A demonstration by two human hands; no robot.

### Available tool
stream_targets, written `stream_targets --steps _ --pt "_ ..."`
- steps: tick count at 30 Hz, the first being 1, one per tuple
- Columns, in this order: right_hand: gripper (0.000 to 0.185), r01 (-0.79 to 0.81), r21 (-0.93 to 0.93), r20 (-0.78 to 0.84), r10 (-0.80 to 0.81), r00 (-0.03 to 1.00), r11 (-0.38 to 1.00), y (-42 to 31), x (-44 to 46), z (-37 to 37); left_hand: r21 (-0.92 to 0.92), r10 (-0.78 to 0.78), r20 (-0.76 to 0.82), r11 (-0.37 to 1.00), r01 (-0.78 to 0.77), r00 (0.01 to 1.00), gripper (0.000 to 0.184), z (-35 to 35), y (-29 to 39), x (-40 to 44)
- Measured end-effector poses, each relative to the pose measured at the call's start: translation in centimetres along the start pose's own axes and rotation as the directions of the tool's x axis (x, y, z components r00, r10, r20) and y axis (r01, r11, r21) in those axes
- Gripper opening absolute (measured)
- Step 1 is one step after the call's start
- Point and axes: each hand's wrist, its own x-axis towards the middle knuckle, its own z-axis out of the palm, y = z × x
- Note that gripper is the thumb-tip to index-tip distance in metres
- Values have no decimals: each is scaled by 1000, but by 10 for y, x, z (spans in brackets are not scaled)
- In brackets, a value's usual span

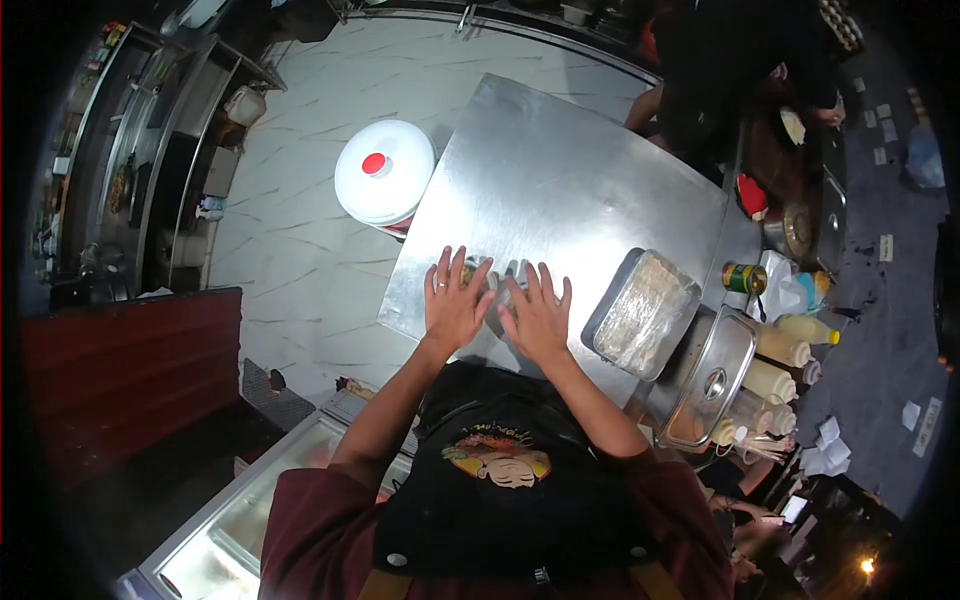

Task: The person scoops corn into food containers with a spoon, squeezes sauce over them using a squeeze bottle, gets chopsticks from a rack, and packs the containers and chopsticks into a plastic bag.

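bare steel makes the broad table (pixel 580 175) in front of the person. beside its left edge stands a white bucket (pixel 395 195); on its right side lies a dark tray (pixel 604 312) bearing a plastic-wrapped block (pixel 650 318). the left hand (pixel 456 312) and right hand (pixel 540 318) are over the table's near part, palms down, fingers spread and released; whether they touch the metal, i cannot tell. a red knob (pixel 374 164) tops the bucket.

Silver-grey metal table (pixel 570 180), flat top, shiny, pale glare, set slantwise, mid-view
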Motion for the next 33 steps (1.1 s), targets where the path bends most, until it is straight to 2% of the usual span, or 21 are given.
stream_targets --steps 3,6,9,14,16,20,23,30,33 --pt "48 -17 2 29 17 999 1000 -2 -2 -1 -61 22 34 998 -20 999 57 -1 -6 5" --pt "47 -25 12 83 24 996 1000 2 -1 -3 -134 63 184 990 -39 981 56 -3 -19 22" --pt "47 -33 35 91 30 995 999 1 3 0 -2 171 96 985 -172 981 57 0 -18 25" --pt "43 -46 7 32 46 998 999 -9 3 3 27 0 25 1000 -1 1000 57 6 -4 30" --pt "43 -53 20 80 51 996 998 -7 3 -1 41 -20 19 999 19 1000 56 7 -1 34" --pt "40 -72 74 101 65 993 995 -8 0 4 -189 -75 238 974 122 968 52 -3 -7 41" --pt "37 -88 78 79 82 994 993 -9 0 8 47 105 82 993 -109 991 52 -2 -9 41" --pt "38 -89 101 -8 91 996 991 -8 1 -8 82 66 110 994 -75 992 46 15 14 29" --pt "36 -23 156 -123 43 991 988 0 -2 -2 70 35 143 996 -46 989 45 6 19 25"
